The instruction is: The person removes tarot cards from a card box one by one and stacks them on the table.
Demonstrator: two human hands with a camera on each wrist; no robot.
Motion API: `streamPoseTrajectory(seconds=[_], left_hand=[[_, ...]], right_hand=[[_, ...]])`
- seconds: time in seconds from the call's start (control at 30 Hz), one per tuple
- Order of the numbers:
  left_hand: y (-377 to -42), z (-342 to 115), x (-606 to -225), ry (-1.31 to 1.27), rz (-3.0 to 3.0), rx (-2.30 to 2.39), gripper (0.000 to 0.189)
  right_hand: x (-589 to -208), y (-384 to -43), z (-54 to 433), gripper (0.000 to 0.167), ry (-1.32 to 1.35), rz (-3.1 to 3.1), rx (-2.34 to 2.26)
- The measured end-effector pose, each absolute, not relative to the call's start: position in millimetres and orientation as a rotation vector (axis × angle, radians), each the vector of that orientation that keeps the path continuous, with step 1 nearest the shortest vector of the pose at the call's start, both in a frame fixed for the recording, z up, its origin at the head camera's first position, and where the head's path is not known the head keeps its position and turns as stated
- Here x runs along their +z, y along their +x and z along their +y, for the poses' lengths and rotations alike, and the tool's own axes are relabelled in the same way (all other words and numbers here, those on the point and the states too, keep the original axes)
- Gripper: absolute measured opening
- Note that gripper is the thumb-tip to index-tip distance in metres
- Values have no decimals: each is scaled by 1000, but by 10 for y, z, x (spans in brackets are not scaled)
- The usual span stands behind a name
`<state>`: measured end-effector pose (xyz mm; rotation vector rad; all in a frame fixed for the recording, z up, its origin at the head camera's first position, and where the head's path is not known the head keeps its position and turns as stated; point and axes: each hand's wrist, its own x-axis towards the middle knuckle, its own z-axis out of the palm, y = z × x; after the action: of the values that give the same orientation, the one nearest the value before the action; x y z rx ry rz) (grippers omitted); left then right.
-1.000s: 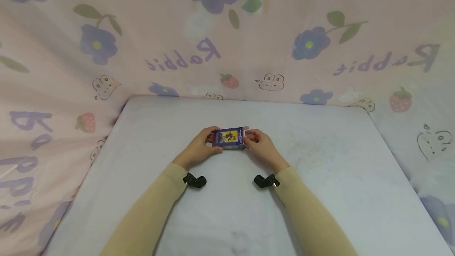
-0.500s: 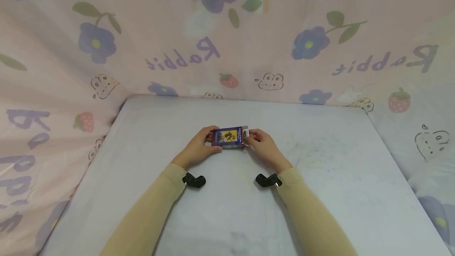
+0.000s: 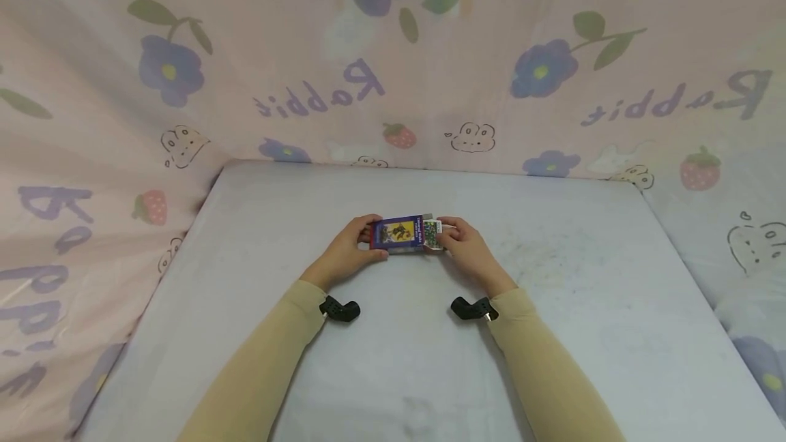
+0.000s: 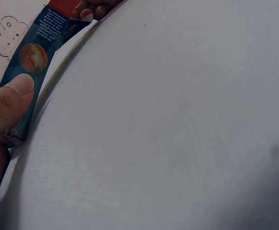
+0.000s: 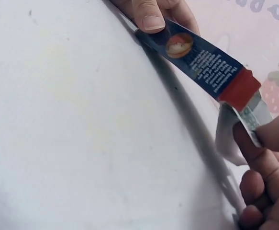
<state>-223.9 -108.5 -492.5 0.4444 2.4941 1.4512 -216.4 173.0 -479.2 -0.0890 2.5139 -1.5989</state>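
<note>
A small dark blue card box (image 3: pixel 396 232) with a yellow picture on its front is held just over the white table. My left hand (image 3: pixel 351 245) grips its left end, the thumb pressed on the narrow printed side, as the left wrist view shows on the box (image 4: pixel 48 28). The right end is open with flaps out. My right hand (image 3: pixel 471 245) pinches a green-patterned card (image 3: pixel 432 234) that sticks partway out of that end. In the right wrist view the thumb and index finger hold the card (image 5: pixel 248 120) beside a red flap (image 5: pixel 242 88). The rest of the card is hidden inside.
The white table (image 3: pixel 552 360) spreads around both hands. A pink curtain (image 3: pixel 295 33) printed with flowers, rabbits and strawberries hangs behind and beside it. Black wrist cameras (image 3: pixel 340 309) sit at both sleeve cuffs.
My right hand has moved slightly to the right, and the green-patterned card has slid partway out of the box. My left hand has kept its grip on the box.
</note>
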Motion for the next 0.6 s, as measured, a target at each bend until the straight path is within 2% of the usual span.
streamPoseTrajectory(seconds=[0.27, 0.6], left_hand=[[-2257, -1090, -4925, 434, 2493, 1465, 79], [-2245, -1082, -4972, 436, 2504, 1466, 79]], right_hand=[[-4756, -2151, 1791, 49, -139, 2478, -1663], [-4779, -2133, 1940, 43, -105, 2482, -1684]])
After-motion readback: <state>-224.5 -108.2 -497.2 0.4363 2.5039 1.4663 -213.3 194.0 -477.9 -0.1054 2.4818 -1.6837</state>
